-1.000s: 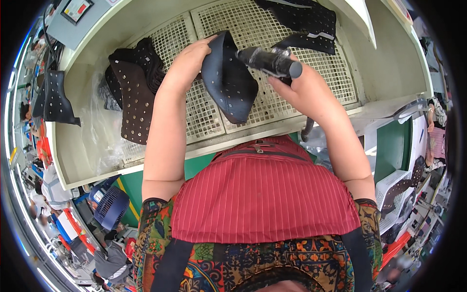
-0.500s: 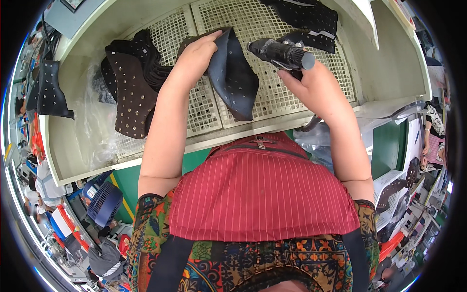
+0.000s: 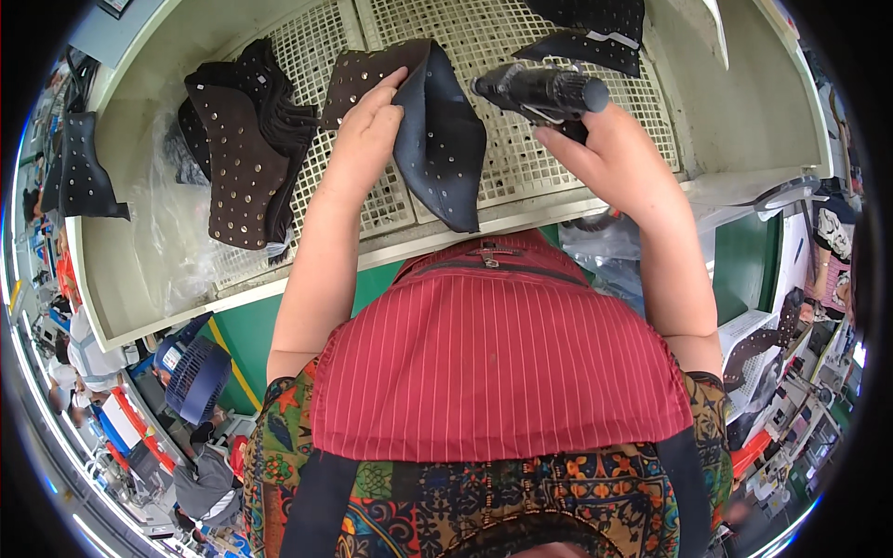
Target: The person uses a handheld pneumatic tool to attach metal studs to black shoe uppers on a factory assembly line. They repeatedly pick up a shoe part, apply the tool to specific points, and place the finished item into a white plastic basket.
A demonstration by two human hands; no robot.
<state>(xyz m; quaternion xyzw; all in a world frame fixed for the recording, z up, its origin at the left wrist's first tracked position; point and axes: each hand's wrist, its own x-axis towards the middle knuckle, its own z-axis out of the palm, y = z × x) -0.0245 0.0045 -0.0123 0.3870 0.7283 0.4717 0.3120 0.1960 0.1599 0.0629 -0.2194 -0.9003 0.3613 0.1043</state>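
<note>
My left hand [image 3: 368, 139] holds a curved dark leather piece [image 3: 445, 139] at its folded edge. This piece shows a brown face with metal studs beside my fingers and a bluish-black underside with small prongs or dots. In my right hand [image 3: 619, 153] is a black gun-shaped tool [image 3: 535, 91], its round end toward me and its narrow nozzle pointing left, apart from the leather. My fingers wrap its grip, partly hidden under the body. Left of my left hand lies a stack of studded brown and black leather pieces [image 3: 244, 158].
The work sits in a pale tray-like bench [image 3: 121, 298] with a perforated grid floor [image 3: 521, 167]. Black studded pieces [image 3: 595, 42] lie at the far right, and another [image 3: 93, 167] hangs over the left wall. Clear plastic [image 3: 172, 232] lies at left. A blue fan [image 3: 198, 377] stands below.
My left hand has shifted slightly down on the leather piece, and more of its brown studded face shows. The tool has turned a little, nearly level now. The whole view has shifted slightly.
</note>
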